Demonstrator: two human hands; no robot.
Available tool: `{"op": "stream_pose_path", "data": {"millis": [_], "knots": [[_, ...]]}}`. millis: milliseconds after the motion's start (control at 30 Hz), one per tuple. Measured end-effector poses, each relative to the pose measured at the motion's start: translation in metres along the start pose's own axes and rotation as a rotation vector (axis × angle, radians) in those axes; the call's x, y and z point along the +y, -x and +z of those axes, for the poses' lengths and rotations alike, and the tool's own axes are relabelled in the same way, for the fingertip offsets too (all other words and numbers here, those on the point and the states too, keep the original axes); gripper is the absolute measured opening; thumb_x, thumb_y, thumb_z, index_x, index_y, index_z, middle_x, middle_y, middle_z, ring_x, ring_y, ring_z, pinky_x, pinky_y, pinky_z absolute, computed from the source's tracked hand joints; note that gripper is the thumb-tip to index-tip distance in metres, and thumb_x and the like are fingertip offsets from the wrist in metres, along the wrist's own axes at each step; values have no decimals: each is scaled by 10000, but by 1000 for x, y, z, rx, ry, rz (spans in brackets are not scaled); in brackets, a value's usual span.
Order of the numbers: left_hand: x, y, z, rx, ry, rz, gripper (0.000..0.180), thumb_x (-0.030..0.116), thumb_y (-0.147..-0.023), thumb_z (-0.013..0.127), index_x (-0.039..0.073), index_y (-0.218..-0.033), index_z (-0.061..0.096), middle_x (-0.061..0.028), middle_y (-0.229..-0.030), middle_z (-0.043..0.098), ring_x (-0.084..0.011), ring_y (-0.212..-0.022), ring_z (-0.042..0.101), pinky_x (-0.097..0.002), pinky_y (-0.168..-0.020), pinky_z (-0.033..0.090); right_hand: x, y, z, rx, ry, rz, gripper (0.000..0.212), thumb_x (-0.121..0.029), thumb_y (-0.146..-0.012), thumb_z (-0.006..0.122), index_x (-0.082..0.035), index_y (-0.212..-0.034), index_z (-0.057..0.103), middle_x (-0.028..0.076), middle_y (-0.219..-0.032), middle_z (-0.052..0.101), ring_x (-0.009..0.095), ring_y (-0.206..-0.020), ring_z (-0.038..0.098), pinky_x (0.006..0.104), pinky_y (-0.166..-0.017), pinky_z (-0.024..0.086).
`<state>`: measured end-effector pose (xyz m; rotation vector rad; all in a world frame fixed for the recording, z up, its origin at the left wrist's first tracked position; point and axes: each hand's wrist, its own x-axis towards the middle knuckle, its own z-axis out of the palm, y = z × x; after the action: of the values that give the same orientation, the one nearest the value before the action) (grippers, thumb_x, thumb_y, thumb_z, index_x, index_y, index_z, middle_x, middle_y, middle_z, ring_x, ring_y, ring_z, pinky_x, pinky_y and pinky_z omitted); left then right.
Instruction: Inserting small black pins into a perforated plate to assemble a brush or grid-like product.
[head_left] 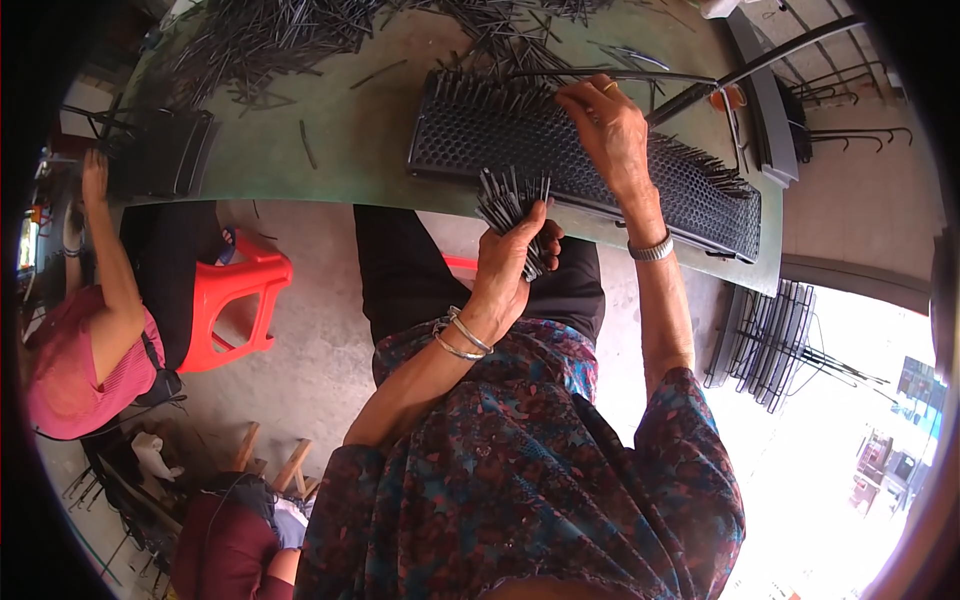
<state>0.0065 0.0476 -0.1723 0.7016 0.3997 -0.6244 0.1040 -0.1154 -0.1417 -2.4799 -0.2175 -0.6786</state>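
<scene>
A bundle of thin dark rods (507, 205) is gripped in my left hand (512, 258), just off the near edge of the table. My right hand (612, 135) is over a long black tray (560, 150) full of round holes, its thumb and fingertips pinched together at the far row. What those fingertips hold, if anything, is too small to make out. Many rods stand upright in the holes along the tray's far side and toward its right end. The holes nearer to me show no rods.
Loose rods (270, 40) lie heaped at the back of the green table (350, 130). A black metal bar (770, 65) crosses above the tray's far right. At left, a co-worker in pink (95, 370) works at another black tray (160, 150), near a red stool (235, 300).
</scene>
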Motion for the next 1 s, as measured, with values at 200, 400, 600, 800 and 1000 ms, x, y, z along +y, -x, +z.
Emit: {"op": "stream_pose_path", "data": {"millis": [200, 400, 600, 800, 1000], "knots": [[1, 0, 2, -15, 4, 12, 297, 270, -905, 660, -7, -1010, 638, -71, -735, 630, -137, -607, 586, -271, -496, 465, -5, 0, 0, 73, 86, 71, 115, -180, -843, 673, -99, -920, 703, 79, -852, 648, 283, -742, 650, 368, -638, 510], [2, 2, 3, 8, 1, 2, 291, 264, -904, 662, -9, -1002, 641, -71, -723, 624, -140, -585, 576, -266, -493, 457, -2, -4, 1, 55, 170, 168, 204, -278, -857, 660, -100, -944, 709, 90, -835, 655, 263, -724, 646, 358, -663, 493], [1, 0, 0, -15, 18, 18, 279, 253, -901, 666, -13, -977, 637, -71, -712, 620, -142, -582, 574, -266, -472, 437, -2, -1, 3, 45, 190, 217, 231, -320, -860, 652, -130, -968, 726, 99, -838, 653, 301, -761, 648, 378, -666, 490], [2, -2, 1, -21, 31, 40, 257, 241, -900, 667, -12, -938, 641, -74, -704, 618, -143, -568, 569, -262, -468, 431, 0, 2, 0, 80, 198, 249, 208, -306, -862, 648, -150, -969, 734, 95, -835, 646, 302, -761, 642, 378, -660, 488], [2, -1, 2, 9, 12, 43, 253, 238, -895, 672, -9, -943, 645, -78, -709, 622, -143, -555, 567, -260, -465, 427, 1, 8, -3, 30, 204, 124, 162, -252, -869, 641, -170, -970, 738, 80, -816, 620, 286, -736, 626, 366, -644, 487]]}}
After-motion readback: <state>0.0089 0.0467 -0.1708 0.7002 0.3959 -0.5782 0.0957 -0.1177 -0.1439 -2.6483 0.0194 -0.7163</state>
